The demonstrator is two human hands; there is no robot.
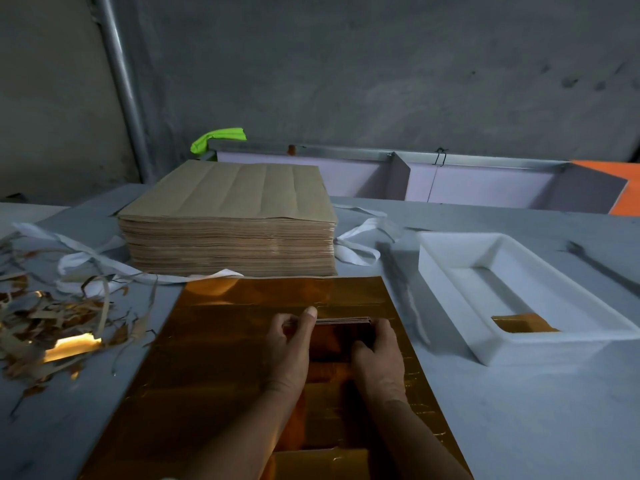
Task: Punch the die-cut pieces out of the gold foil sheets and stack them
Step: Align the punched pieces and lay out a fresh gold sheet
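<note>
White tray (450, 268) holds gold pieces (523, 323).

Left hand (289, 336) and right hand (375, 348) both grip a small stack of punched gold pieces (337, 336), held over the gold foil sheet (221, 341) flat on the worktop (519, 410). Tall pile of brown sheets (227, 220) behind it. White tray (446, 268) to the right holds gold pieces (523, 323). Scrap strips (52, 320) heaped left.
</note>
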